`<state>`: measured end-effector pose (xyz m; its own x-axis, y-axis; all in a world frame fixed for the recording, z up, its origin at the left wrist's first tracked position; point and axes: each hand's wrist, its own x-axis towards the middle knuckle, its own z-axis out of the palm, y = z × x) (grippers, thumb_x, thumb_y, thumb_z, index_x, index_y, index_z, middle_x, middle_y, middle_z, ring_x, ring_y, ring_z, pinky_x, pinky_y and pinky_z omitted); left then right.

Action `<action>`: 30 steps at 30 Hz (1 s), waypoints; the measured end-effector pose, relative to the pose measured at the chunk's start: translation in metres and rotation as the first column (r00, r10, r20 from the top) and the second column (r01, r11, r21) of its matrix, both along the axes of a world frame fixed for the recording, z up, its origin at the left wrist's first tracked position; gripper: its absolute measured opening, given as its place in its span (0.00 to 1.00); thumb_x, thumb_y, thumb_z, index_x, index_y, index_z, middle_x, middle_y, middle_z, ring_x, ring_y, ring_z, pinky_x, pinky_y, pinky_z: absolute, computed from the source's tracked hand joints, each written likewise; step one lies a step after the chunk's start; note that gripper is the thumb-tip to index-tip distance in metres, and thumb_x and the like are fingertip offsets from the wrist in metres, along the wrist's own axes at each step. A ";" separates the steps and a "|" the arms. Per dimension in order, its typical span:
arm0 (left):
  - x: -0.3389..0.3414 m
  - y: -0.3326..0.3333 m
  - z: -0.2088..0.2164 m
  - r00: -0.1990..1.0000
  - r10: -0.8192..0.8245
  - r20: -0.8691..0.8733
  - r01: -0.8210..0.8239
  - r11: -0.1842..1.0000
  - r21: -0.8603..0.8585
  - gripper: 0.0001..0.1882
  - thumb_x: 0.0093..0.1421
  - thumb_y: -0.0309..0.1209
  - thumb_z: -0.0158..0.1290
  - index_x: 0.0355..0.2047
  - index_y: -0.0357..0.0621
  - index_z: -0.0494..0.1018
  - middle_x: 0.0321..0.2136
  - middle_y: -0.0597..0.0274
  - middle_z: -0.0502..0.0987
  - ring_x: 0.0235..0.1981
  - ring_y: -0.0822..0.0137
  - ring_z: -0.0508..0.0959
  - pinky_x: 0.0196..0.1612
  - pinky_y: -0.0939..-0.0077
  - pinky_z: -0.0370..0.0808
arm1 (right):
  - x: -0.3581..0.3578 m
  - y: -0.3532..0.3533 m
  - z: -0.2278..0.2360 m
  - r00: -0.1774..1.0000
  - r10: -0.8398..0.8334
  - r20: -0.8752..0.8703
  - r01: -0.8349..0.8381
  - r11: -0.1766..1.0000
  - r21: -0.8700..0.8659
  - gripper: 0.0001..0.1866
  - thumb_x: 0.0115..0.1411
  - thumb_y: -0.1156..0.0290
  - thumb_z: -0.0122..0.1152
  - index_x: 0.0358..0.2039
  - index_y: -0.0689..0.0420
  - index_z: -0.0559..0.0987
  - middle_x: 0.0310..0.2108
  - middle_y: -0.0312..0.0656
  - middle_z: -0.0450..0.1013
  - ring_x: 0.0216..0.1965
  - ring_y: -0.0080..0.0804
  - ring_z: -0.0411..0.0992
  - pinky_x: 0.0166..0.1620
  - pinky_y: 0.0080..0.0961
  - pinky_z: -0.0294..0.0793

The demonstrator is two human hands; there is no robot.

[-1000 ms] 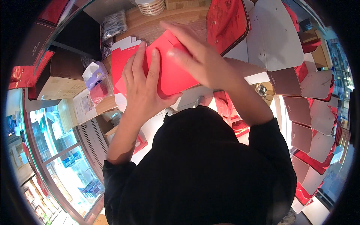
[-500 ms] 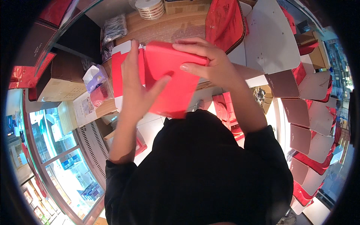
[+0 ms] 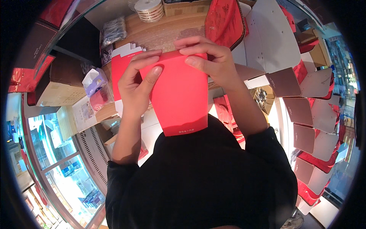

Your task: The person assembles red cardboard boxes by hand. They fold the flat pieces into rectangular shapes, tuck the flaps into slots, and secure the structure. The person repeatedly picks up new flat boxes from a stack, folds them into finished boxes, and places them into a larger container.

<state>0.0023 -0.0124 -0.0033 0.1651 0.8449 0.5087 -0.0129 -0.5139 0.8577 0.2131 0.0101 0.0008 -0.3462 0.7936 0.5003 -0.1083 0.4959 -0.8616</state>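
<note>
A red cardboard box [image 3: 182, 93] is held up in front of me, its broad face toward me and its lower end near my black shirt. My left hand [image 3: 140, 74] pinches its upper left corner, thumb on the broad face and fingers along the top edge. At the upper right corner, my right hand [image 3: 209, 59] grips the box the same way, thumb on the front and fingers bent over the top. Behind my left hand, several flat red box blanks [image 3: 121, 70] with white flaps lie stacked on the wooden table [image 3: 167, 33].
A ribbon spool stack [image 3: 148, 10] and plastic-wrapped packets [image 3: 114, 30] stand at the table's back. A purple tissue pack [image 3: 94, 81] lies left, beside a brown carton [image 3: 63, 89]. Open brown-and-white gift boxes [image 3: 284, 82] with red lining line the right side.
The box has turned more upright and square to me, its lower end now nearer my shirt. My left hand has come off the blanks' side and closed on the box's left corner.
</note>
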 end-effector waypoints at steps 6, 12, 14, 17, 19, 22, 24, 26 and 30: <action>-0.002 -0.003 0.008 0.998 0.017 -0.068 -0.013 0.999 0.051 0.10 0.54 0.23 0.55 0.38 0.37 0.73 0.45 0.52 0.74 0.48 0.62 0.71 0.53 0.70 0.64 | 0.002 -0.009 0.011 0.998 0.056 0.041 -0.055 0.998 -0.026 0.11 0.53 0.78 0.56 0.38 0.63 0.79 0.48 0.48 0.70 0.49 0.34 0.69 0.50 0.27 0.68; -0.004 -0.003 0.005 0.990 0.057 -0.129 -0.032 0.982 0.189 0.16 0.53 0.27 0.57 0.43 0.38 0.71 0.47 0.50 0.71 0.50 0.58 0.70 0.54 0.68 0.63 | 0.002 -0.016 0.011 0.986 -0.140 0.094 0.129 0.985 0.119 0.15 0.51 0.77 0.59 0.41 0.62 0.77 0.53 0.49 0.66 0.52 0.35 0.67 0.52 0.28 0.66; 0.003 -0.004 0.009 0.998 0.048 -0.040 -0.041 0.986 0.161 0.28 0.51 0.31 0.60 0.52 0.40 0.64 0.51 0.49 0.68 0.52 0.56 0.68 0.55 0.66 0.62 | 0.008 -0.020 0.011 0.987 -0.127 0.098 0.113 0.984 0.136 0.16 0.50 0.76 0.62 0.42 0.58 0.78 0.53 0.47 0.66 0.51 0.34 0.66 0.52 0.27 0.66; 0.022 -0.014 0.020 0.992 -0.035 0.120 0.041 0.998 -0.050 0.48 0.46 0.37 0.64 0.62 0.42 0.47 0.55 0.47 0.62 0.55 0.54 0.66 0.57 0.64 0.61 | 0.022 -0.033 0.018 0.988 -0.155 -0.017 0.155 0.969 0.190 0.17 0.48 0.77 0.65 0.41 0.57 0.79 0.53 0.48 0.65 0.51 0.35 0.66 0.51 0.27 0.66; 0.015 -0.020 0.024 0.978 -0.205 0.021 0.204 0.946 -0.254 0.59 0.43 0.39 0.67 0.65 0.43 0.37 0.57 0.46 0.59 0.56 0.54 0.64 0.57 0.63 0.61 | 0.039 -0.039 0.021 0.981 -0.173 -0.082 0.189 0.949 0.253 0.19 0.47 0.74 0.66 0.43 0.58 0.77 0.54 0.51 0.63 0.52 0.40 0.65 0.52 0.30 0.66; 0.018 -0.028 0.009 0.960 -0.280 0.016 0.265 0.888 -0.377 0.52 0.43 0.36 0.67 0.62 0.38 0.45 0.55 0.49 0.61 0.56 0.57 0.65 0.57 0.64 0.62 | 0.063 -0.046 0.017 0.970 -0.202 -0.134 0.231 0.939 0.256 0.31 0.43 0.70 0.70 0.50 0.60 0.72 0.57 0.54 0.58 0.56 0.45 0.62 0.55 0.34 0.63; 0.031 -0.030 0.006 0.953 -0.299 0.054 0.301 0.903 -0.308 0.47 0.43 0.33 0.67 0.59 0.38 0.50 0.54 0.51 0.63 0.55 0.59 0.66 0.57 0.64 0.62 | 0.068 -0.065 0.019 0.938 -0.293 -0.187 0.315 0.944 0.103 0.43 0.35 0.74 0.74 0.55 0.60 0.67 0.60 0.50 0.56 0.59 0.39 0.58 0.57 0.34 0.60; 0.049 -0.033 0.012 0.958 -0.258 0.126 0.285 0.907 -0.310 0.47 0.42 0.32 0.67 0.58 0.37 0.52 0.53 0.51 0.63 0.54 0.59 0.66 0.56 0.64 0.62 | 0.067 -0.085 0.012 0.885 -0.294 -0.361 0.252 0.954 -0.160 0.50 0.32 0.73 0.76 0.59 0.60 0.61 0.61 0.49 0.53 0.61 0.38 0.55 0.59 0.35 0.57; 0.081 -0.029 0.010 0.935 -0.353 -0.023 0.343 0.921 -0.183 0.46 0.40 0.30 0.68 0.57 0.37 0.55 0.51 0.49 0.64 0.53 0.60 0.67 0.55 0.66 0.63 | 0.093 -0.120 -0.014 0.907 -0.421 -0.008 0.359 0.784 -0.506 0.48 0.32 0.76 0.75 0.57 0.62 0.61 0.52 0.43 0.65 0.54 0.33 0.63 0.54 0.34 0.65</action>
